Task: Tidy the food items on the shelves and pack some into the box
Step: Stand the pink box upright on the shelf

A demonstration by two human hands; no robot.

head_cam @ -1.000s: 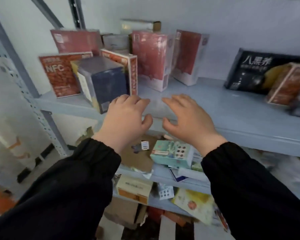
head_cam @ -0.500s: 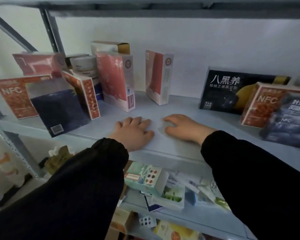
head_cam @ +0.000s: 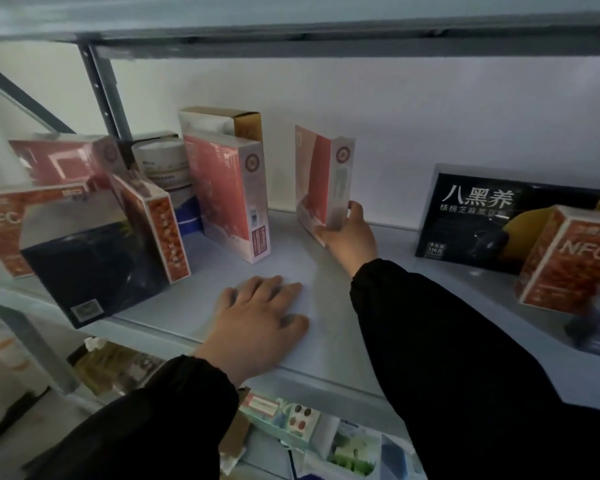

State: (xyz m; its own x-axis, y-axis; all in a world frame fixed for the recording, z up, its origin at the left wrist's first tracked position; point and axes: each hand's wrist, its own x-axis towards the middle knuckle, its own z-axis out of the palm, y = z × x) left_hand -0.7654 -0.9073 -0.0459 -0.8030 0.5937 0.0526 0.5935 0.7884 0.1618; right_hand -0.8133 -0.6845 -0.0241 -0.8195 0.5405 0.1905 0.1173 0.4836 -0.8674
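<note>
The right hand (head_cam: 349, 233) grips the bottom corner of an upright pink carton (head_cam: 321, 181) at the shelf's (head_cam: 291, 251) back, while the left hand (head_cam: 257, 320) lies flat nearer; lifting it out likely follows.

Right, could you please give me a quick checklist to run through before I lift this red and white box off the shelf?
1. Grip: right hand holds the red and white box near its base: ok.
2. Box upright: ok.
3. Gap to the matching red box on its left: ok.
4. Free hand: left hand lies flat on the shelf, holding nothing: ok.
5. Headroom under the upper shelf: ok.
6. Packing destination: cannot tell, none in view.
</note>
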